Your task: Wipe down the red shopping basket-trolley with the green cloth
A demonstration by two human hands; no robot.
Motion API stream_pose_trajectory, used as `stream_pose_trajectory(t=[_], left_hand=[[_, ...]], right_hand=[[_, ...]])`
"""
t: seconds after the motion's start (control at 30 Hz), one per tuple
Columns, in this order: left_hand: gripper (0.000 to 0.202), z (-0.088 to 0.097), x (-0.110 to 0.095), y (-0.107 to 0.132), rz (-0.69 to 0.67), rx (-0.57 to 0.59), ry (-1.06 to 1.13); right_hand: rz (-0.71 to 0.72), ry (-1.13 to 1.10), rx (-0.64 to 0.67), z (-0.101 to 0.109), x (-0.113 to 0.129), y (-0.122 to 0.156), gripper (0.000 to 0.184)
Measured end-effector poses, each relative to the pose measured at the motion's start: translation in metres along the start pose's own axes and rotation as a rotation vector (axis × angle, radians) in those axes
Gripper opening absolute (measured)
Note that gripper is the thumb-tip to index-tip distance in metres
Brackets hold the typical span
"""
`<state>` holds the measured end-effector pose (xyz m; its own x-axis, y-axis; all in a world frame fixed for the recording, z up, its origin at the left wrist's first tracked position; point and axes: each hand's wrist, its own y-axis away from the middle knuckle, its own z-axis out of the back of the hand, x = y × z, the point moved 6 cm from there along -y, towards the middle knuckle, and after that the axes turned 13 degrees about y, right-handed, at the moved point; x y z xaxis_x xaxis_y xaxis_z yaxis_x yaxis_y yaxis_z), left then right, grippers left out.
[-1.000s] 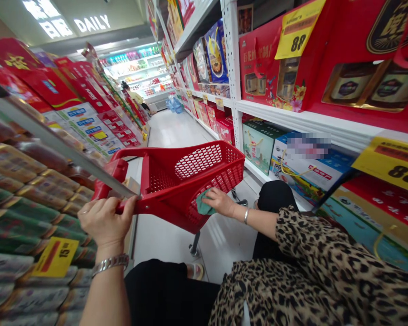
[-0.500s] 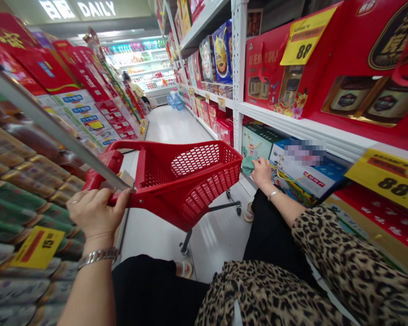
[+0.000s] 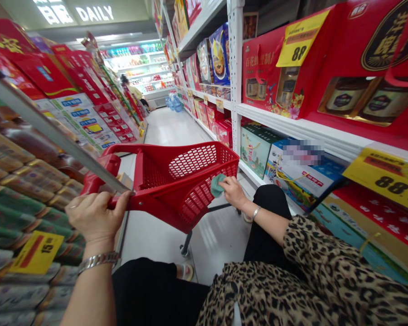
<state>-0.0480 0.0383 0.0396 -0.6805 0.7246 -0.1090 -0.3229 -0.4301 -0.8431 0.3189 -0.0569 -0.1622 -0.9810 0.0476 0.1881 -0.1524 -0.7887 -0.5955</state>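
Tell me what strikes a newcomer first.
The red wheeled shopping basket fills mid-view, its handle gripped by the left hand, while the right hand presses a green cloth to its mesh side. On the right shelves, red gift boxes carry yellow 88 price tags.

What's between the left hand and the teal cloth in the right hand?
In the head view, the red mesh side of a wheeled shopping basket. The left hand grips its handle; the right hand holds the teal cloth against it.
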Motion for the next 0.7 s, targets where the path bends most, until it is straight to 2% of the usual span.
stream_pose_trajectory(t=[0.07, 0.1, 0.17, 0.3, 0.4, 0.47, 0.53, 0.7], left_hand=[[0.048, 0.0, -0.001, 0.0, 0.027, 0.01, 0.007], [0.048, 0.001, -0.001, 0.0, 0.041, 0.013, 0.008], [0.049, 0.002, -0.002, 0.0, 0.06, 0.013, 0.007], [0.052, 0.004, -0.006, 0.0, 0.052, 0.003, 0.006], [0.052, 0.002, -0.008, 0.0, 0.038, -0.002, -0.003], [0.051, 0.0, -0.008, 0.0, 0.029, -0.01, -0.012], [0.05, -0.001, -0.008, 0.0, 0.027, -0.014, -0.023], [0.051, -0.001, -0.007, 0.002, 0.068, -0.001, -0.044]], right_hand=[[0.114, -0.048, 0.009, -0.001, 0.007, 0.008, 0.046], [0.109, -0.046, 0.0, 0.0, 0.001, 0.01, 0.045], [-0.009, 0.011, -0.033, 0.007, -0.025, 0.01, 0.044], [-0.337, 0.205, -0.072, 0.026, -0.092, 0.0, 0.043], [-0.444, 0.28, -0.037, 0.029, -0.117, -0.012, 0.041], [-0.446, 0.284, 0.0, 0.021, -0.117, -0.017, 0.038], [-0.415, 0.266, 0.025, 0.01, -0.106, -0.018, 0.037], [-0.296, 0.206, 0.061, -0.018, -0.052, -0.005, 0.034]])
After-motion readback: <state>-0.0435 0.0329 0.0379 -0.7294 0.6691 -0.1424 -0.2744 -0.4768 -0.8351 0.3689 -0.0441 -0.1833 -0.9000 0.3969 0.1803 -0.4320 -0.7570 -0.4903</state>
